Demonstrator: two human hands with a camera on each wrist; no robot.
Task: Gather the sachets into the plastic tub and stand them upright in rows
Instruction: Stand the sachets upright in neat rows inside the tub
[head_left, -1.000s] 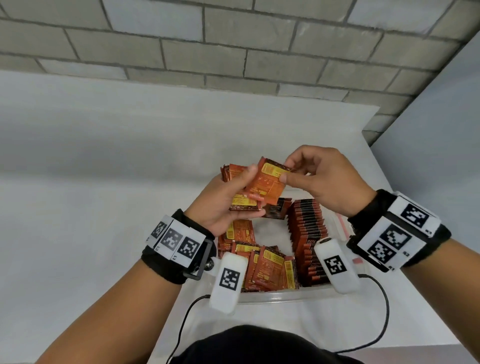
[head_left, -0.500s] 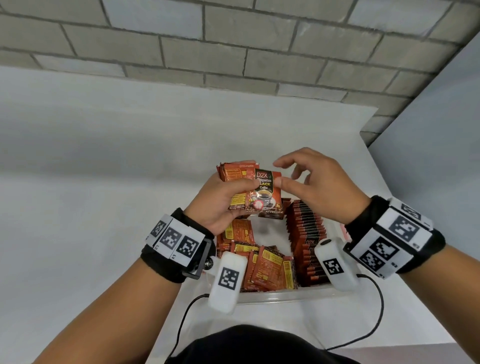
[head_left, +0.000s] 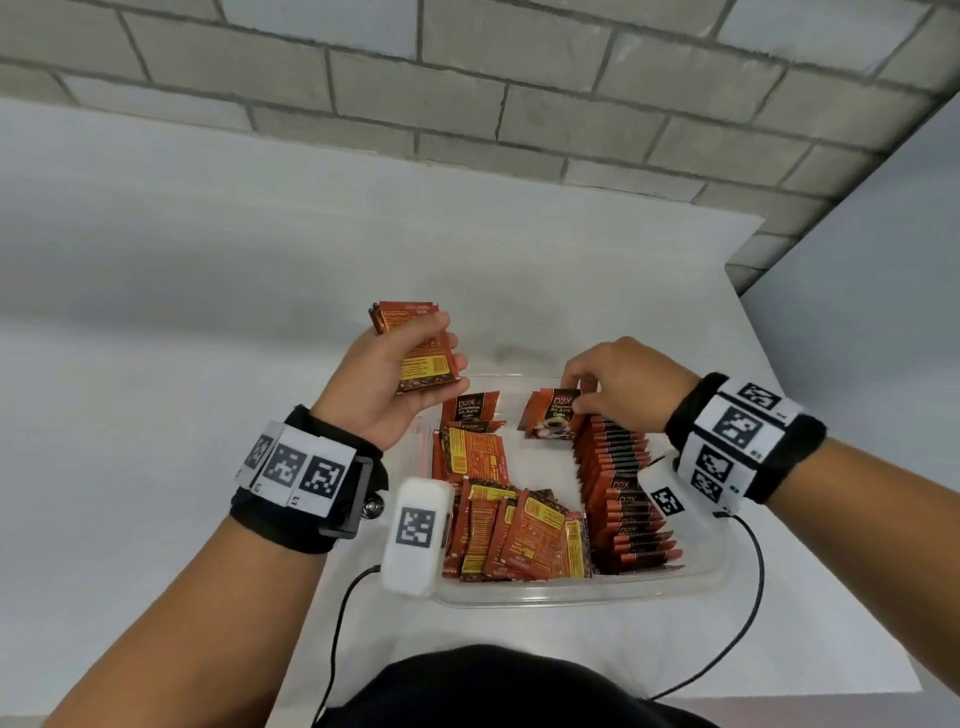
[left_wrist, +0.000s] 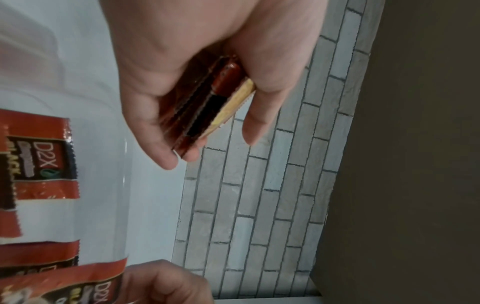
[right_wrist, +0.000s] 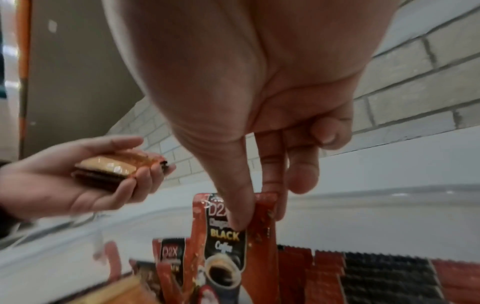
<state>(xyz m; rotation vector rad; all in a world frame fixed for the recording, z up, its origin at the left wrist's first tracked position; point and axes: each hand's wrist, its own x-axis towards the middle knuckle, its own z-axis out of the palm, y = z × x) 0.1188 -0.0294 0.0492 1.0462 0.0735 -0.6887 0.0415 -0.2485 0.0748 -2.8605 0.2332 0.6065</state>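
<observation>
Head view: my right hand (head_left: 618, 382) pinches 1 sachet (head_left: 553, 415) by its top edge, thumb on the printed face, fingers behind, right at the far end of the row (head_left: 623, 493). Wrist view confirms it: thumb tip on the label, sachet hanging upright, little finger curled clear. Wrist is bent down over the tub (head_left: 571, 595).

Left hand (head_left: 395, 384) is raised over the tub's far-left corner, palm up, fingers wrapped round a small stack (head_left: 421, 353) of sachets.

Progress, my read: maybe half done. 1 upright row runs along the right side of the tub. Left side is a loose pile (head_left: 514, 535), sachets flat or leaning, plus 1 (head_left: 470, 408) propped at the far wall. I see none on the table (head_left: 208, 415), so gathering looks finished; standing the pile and the stack in rows is what's left.
</observation>
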